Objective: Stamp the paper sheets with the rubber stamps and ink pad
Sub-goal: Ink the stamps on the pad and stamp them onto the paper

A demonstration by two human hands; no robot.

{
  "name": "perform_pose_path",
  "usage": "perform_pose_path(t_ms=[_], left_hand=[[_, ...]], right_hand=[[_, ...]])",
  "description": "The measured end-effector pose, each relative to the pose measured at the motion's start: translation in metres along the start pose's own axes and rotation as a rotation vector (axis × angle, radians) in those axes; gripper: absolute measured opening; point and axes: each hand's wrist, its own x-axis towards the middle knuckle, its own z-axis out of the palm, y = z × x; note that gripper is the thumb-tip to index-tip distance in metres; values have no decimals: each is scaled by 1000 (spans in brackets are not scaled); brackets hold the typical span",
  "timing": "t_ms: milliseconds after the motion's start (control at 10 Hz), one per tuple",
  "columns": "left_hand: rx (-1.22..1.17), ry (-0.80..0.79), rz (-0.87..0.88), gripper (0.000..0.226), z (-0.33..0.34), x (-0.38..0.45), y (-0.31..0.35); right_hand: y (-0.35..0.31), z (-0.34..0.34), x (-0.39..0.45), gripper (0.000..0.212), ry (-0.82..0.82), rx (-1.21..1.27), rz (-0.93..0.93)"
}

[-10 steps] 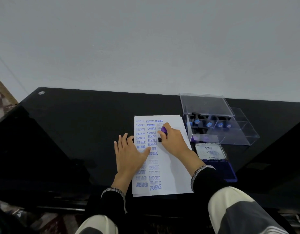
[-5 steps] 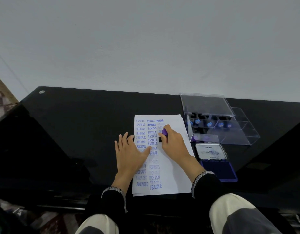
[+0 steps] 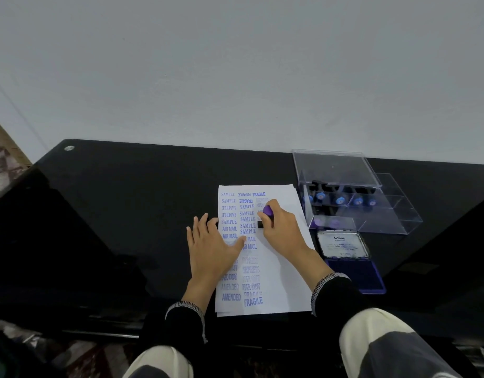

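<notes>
Landmark: top paper sheet [image 3: 279, 268], all places given rel. to it.
Sheet axis: long axis runs near-to-far from the person, slight tilt; near edge close to table [image 3: 126, 214] front edge. More sheets under it, edges peeking out at the near left corner.
Prints: two full columns of blue words (SAMPLE, AIR MAIL, FAX OUT, AMENDED, FRAGILE) on left half; third column just begun at far end; right half blank.
Rubber stamp [image 3: 266, 215]: on sheet, far-centre, top of third column. Purple knob up, black base down on the paper. Base long axis looks approx. across the sheet, in line w/ printed rows; mostly hidden by fingers.
Right hand [image 3: 281, 231]: fingers and thumb curled, clamped round stamp handle, bearing down.
Left hand [image 3: 211, 241]: flat, fingers straight and spread, on sheet's left edge, half on table; thumb over the AIR MAIL rows.
Ink pad [image 3: 352, 264]: just right of sheet, lid up, purple pad exposed.
Stamp box [image 3: 352, 203]: clear, right of sheet's far corner, lid open, blue-knobbed stamps inside.
Risk 1: stamp rocks or slides on lift → smeared/doubled print. Cause: uneven press.
Risk 2: faint print, cause: little ink left; some prints already pale.
Risk 3: left thumb drags fresh ink.
Risk 4: sheet shifts if left hand eases off.
</notes>
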Motion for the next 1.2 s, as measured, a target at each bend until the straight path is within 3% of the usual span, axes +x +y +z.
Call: perform_pose_path(t_ms=[600, 1200], left_hand=[[-8, 14, 6, 83, 0, -1, 0], [36, 10, 15, 85, 1, 0, 1]], right_hand=[[2, 3, -1, 13, -17, -181, -84], [3, -1, -5, 14, 13, -41, -86]])
